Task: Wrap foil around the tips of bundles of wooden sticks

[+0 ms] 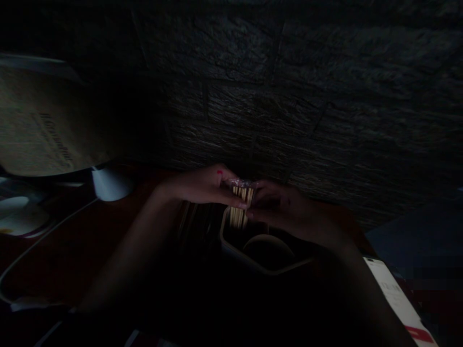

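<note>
Both my hands meet near the middle of the view around a bundle of thin, pale wooden sticks [238, 219]. Shiny clear plastic [246, 183] shows at the top of the bundle. My left hand [208, 185] pinches its left side between thumb and fingers. From the right, my right hand [282, 207] closes on it, with the thumb tip close to the left thumb. The lower ends of the sticks reach into or over an open angular container [249, 262] with a pale rim. A round-edged item [269, 238] shows inside it. Darkness hides most of the container.
A dark textured block wall [238, 111] rises behind the reddish-brown table [141, 202]. To the left are a brown printed bag [47, 120], a white cone-shaped object [110, 184] and a white cable [47, 231]. A lit phone [394, 294] lies at the lower right.
</note>
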Tool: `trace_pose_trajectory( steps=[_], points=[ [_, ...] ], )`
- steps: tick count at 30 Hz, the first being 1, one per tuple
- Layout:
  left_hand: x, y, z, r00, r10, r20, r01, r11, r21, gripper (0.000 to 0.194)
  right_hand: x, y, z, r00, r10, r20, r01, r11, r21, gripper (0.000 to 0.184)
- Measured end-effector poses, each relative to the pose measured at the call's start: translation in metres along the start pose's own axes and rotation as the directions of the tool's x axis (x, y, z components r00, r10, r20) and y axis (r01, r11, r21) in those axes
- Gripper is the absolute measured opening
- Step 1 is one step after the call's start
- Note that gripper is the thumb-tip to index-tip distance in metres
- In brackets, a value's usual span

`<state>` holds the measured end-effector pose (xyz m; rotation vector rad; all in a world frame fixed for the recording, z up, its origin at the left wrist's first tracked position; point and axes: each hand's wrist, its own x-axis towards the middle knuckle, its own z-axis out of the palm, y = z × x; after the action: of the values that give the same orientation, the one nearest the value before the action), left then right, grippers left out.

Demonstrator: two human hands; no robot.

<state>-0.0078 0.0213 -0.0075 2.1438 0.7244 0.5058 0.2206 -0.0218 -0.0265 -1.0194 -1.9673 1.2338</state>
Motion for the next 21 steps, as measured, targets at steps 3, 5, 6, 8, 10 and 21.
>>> trace_pose_trajectory(
  steps=[3, 5, 6, 8, 10, 21],
  points=[
    [-0.004, 0.001, -0.003, 0.996, -0.062, 0.067, 0.065, 0.997, -0.043, 0.021, -0.001, -0.006, 0.002, 1.000, 0.007, -0.013, -0.006, 0.999, 0.050, 0.037],
    [-0.006, 0.003, -0.003, 0.994, -0.080, 0.071, 0.084, 0.995, -0.051, 0.020, 0.000, -0.007, 0.004, 1.000, -0.015, -0.019, 0.016, 0.999, 0.048, 0.032],
    [-0.006, 0.003, -0.003, 0.994, -0.088, 0.067, 0.091, 0.995, -0.051, 0.019, 0.001, -0.007, 0.005, 0.999, -0.030, -0.021, 0.030, 0.999, 0.036, 0.028],
    [-0.005, 0.005, -0.002, 0.994, -0.094, 0.054, 0.096, 0.994, -0.046, 0.017, 0.002, -0.006, 0.007, 0.998, -0.054, -0.024, 0.054, 0.999, 0.000, 0.023],
    [-0.004, 0.007, -0.001, 0.995, -0.090, 0.037, 0.091, 0.995, -0.027, 0.018, 0.002, -0.004, 0.007, 0.997, -0.068, -0.036, 0.066, 0.997, -0.048, 0.020],
    [-0.004, 0.016, 0.001, 0.995, -0.095, -0.020, 0.094, 0.995, -0.035, 0.017, 0.001, -0.006, 0.005, 0.991, -0.087, -0.101, 0.076, 0.991, -0.110, 0.011]
  ],
)
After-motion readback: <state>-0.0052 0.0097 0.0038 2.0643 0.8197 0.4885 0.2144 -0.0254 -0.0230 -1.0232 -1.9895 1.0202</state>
